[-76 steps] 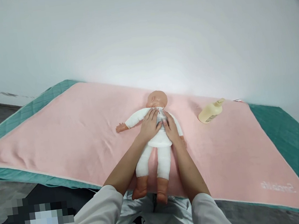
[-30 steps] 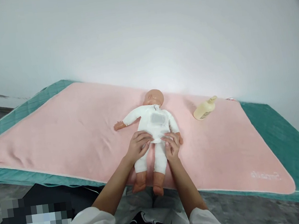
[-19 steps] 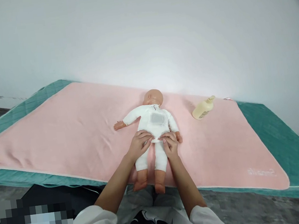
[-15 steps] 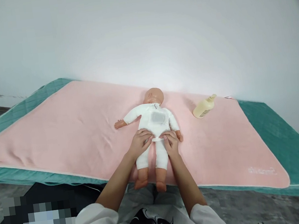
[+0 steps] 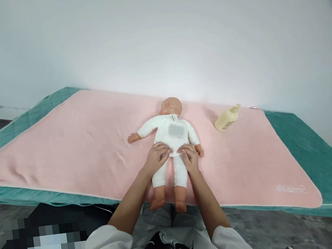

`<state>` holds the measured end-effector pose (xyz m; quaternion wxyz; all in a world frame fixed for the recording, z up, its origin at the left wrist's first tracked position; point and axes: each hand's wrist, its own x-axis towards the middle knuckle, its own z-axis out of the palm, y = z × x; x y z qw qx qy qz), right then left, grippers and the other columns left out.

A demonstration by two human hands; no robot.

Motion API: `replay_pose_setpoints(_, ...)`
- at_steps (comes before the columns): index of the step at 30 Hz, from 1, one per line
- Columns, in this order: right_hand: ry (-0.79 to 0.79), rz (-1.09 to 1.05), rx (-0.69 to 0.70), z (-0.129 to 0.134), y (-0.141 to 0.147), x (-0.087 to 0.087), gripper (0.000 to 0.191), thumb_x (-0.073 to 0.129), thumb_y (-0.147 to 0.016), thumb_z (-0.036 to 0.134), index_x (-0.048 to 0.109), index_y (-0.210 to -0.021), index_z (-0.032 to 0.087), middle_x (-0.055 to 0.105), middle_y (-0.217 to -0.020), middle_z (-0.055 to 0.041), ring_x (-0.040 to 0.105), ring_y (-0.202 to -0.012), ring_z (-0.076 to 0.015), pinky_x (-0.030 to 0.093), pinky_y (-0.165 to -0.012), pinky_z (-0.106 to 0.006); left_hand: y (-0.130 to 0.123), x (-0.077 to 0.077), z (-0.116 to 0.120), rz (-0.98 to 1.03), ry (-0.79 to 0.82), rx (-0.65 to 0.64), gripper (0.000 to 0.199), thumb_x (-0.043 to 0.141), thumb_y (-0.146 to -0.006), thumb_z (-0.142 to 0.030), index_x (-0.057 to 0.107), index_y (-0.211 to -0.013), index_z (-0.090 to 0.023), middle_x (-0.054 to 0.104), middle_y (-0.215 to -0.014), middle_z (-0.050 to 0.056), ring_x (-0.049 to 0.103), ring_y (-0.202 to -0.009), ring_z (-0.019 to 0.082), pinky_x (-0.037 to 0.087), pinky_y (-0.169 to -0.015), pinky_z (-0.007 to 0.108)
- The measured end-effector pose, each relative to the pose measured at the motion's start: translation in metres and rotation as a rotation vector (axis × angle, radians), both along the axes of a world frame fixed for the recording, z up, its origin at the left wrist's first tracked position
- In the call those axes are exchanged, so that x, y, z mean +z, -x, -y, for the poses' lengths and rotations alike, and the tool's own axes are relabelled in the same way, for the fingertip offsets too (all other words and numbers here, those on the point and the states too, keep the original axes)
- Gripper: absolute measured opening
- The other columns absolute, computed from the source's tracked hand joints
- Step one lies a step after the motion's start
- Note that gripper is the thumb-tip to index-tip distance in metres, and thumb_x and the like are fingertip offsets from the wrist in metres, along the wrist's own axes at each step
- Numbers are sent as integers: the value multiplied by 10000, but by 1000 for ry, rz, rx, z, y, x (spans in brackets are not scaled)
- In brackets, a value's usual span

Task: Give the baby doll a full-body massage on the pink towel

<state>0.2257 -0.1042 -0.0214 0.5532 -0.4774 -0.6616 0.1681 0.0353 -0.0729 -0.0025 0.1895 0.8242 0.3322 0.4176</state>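
Observation:
A baby doll [image 5: 173, 123] with a white cloth body lies back side up, its head turned to the left and its feet toward me. On its upper back is a pale grey rectangular patch [image 5: 176, 130]. A thin white band [image 5: 175, 154] crosses its lower back between my hands. Curled fingers of my left hand [image 5: 158, 157] are closed at the band's left end. Closed at the right end, beside the doll's hip, is my right hand [image 5: 189, 156]. Their fingertips are partly hidden, and I cannot tell whether the band is separate from the doll.
A pale yellow pump bottle [image 5: 226, 119] stands right of the doll on a pink mat [image 5: 74, 144]. The mat covers a green quilted pad [image 5: 301, 144] that reaches the white wall [image 5: 155, 41]. At lower left is a dark surface [image 5: 52, 213] with a blurred-out area.
The view has shifted very slightly. Both hands stay at the doll's lower back, with no clear change in grip.

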Motion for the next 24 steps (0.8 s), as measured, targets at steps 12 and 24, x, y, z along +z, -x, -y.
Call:
replay_pose_setpoints(12,-135,18,2,0,-5,-8,312,425,-952,355,722,-1008,280,692,-1095,-44,609,-1106,-232,457,-998,-480,4,5,6,43,-102,-36,259,473,-928,-220,684,-1077,-231,686,-1166,65,537,-1222,208,441,-1033,455)
replay_pose_setpoints(24,-21,-14,33,-5,-2,-5,302,450,-957,300,748,-1002,282,720,-1085,-45,580,-1147,-219,422,-1037,-478,1,0,0,36,-18,-10,255,469,-951,-211,691,-1076,-213,713,-1134,41,561,-1220,188,423,-1068,455)
